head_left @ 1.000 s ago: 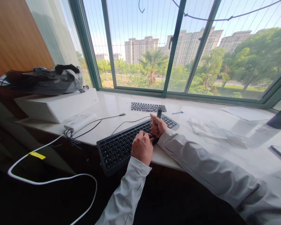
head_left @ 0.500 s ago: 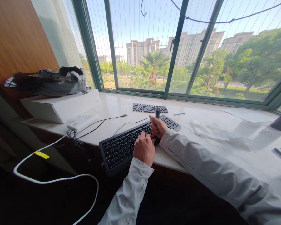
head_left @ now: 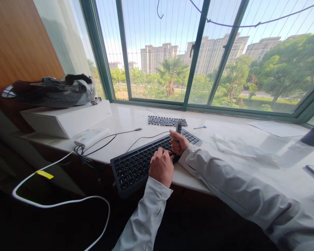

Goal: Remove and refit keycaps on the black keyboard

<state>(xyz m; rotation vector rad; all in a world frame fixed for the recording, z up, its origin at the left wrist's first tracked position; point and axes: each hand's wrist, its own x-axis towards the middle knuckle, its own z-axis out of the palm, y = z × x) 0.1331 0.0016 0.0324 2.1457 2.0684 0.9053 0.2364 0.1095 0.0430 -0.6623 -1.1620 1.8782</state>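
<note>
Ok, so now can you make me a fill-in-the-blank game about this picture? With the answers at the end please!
1. The left hand and the right hand make ____ hands at the keyboard.
2. The tag on the white cable is coloured ____.
3. The window frame is painted ____.
4. The white box is on the ____ side of the picture.

Missing words: two; yellow; green; left.
</note>
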